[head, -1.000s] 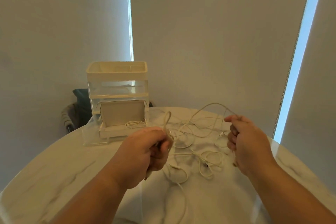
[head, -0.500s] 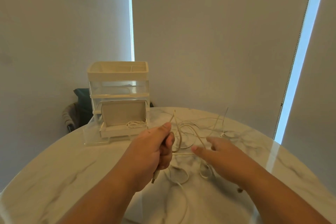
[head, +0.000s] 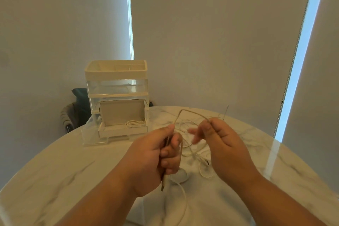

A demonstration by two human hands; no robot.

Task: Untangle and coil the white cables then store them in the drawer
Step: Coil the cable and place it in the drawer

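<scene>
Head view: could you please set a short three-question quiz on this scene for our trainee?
1. True or false: the left hand and the right hand both hold one cable arching between them.
2. Where does a coil already lie? A) in the open drawer B) in the top tray C) on the floor
3. Fill in: the loose tangle lies on the ___.
Key: 1 true; 2 A; 3 table.
</scene>
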